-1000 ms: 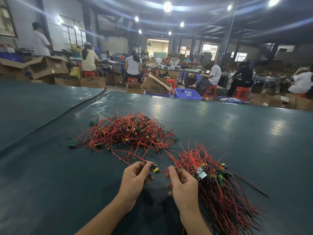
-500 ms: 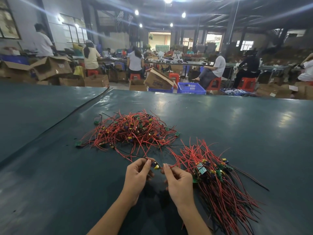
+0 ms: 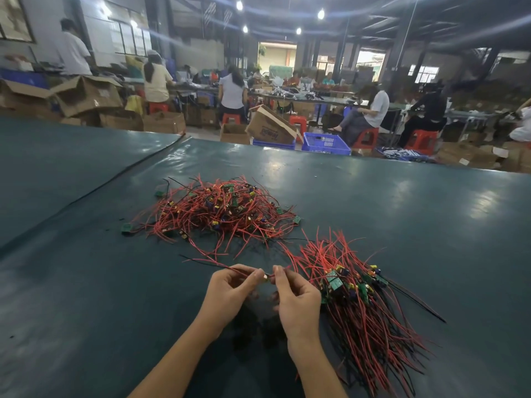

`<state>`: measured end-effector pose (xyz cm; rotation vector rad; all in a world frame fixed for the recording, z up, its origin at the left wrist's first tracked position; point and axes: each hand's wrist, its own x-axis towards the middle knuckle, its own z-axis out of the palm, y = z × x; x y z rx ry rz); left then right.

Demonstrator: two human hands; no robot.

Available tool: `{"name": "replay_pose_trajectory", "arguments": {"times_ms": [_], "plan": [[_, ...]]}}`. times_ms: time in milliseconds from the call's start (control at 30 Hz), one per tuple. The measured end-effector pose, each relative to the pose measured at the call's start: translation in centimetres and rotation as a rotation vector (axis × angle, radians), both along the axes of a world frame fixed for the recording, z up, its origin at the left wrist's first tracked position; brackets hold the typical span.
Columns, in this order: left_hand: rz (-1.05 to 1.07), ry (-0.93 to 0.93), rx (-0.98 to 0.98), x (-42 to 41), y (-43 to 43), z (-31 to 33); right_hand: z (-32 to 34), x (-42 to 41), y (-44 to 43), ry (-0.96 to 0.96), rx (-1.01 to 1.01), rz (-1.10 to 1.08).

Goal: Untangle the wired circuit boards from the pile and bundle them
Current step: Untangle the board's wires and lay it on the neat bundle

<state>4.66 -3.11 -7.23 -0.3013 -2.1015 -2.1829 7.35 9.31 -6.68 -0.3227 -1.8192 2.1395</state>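
1. Left hand (image 3: 230, 291): thumb and forefinger pinch the leads (image 3: 207, 262) where they meet a small board (image 3: 265, 278). One red and one black lead trail leftward from the pinch, low over the table (image 3: 86, 311).
2. Right hand (image 3: 298, 300): fingertips pinch the board's right end. Whether they grip the board itself or its wire cannot be told. The other fingers are curled under.
3. Board: held between the two hands, just above the table, near the person and apart from the pile (image 3: 218, 214).
4. Bundle (image 3: 359, 305): lies just right of the right hand, with its boards grouped at the middle and its wires running roughly parallel toward the table's near edge.
5. Pile: lies beyond the hands, with red wires and boards knotted together.
6. Step in hand (judged): one unit appears free of the pile, and its leads are being drawn straight before it joins the bundle.
7. Next move (judged): carry the unit rightward, set its board beside the grouped boards and align its leads with theirs, without snagging loose strands.
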Motion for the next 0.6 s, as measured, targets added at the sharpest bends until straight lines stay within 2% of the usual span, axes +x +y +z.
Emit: {"name": "replay_pose_trajectory", "arguments": {"times_ms": [267,600], "plan": [[0.020,-0.044,0.059,-0.39,-0.34,-0.08,-0.28,-0.45,-0.86,0.082,0.133,0.049],[-0.006,-0.056,0.038,-0.46,-0.50,0.05,-0.98,-0.69,-0.94,0.044,0.208,-0.037]]}}
